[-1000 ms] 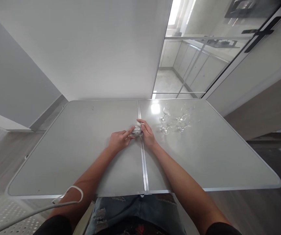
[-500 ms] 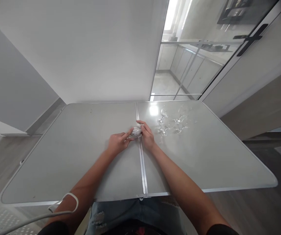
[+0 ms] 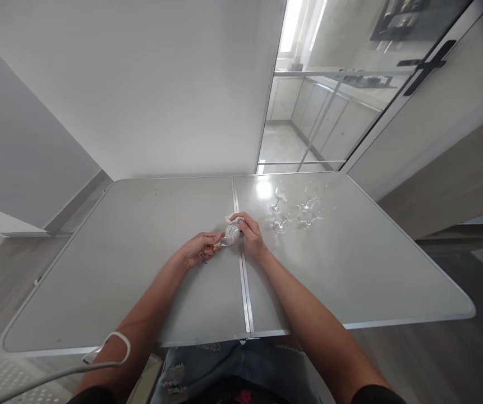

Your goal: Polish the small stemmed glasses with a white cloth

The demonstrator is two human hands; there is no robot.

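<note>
Between my hands a small clear stemmed glass [image 3: 231, 235] lies tilted on its side, just over the table's middle seam. My left hand [image 3: 201, 248] is closed around its stem and foot. A white cloth [image 3: 233, 219] is bunched at the bowl, and white shows through the glass. My right hand [image 3: 251, 234] pinches this cloth at the mouth of the bowl. Just to the right stand several clear stemmed glasses, among them a front one [image 3: 280, 225] and a back one [image 3: 280, 193]; their outlines are faint against the tabletop.
The pale grey folding table [image 3: 132, 280] has a metal seam [image 3: 244, 292] down its middle. A white wall [image 3: 174, 101] rises behind it, and a glass door [image 3: 321, 112] stands at the back right. A white cable [image 3: 110, 363] loops by my left forearm.
My left hand has shifted slightly left and down, from the bowl to the stem and foot. The glass now lies tilted with its bowl in view, and more of the cloth shows.
</note>
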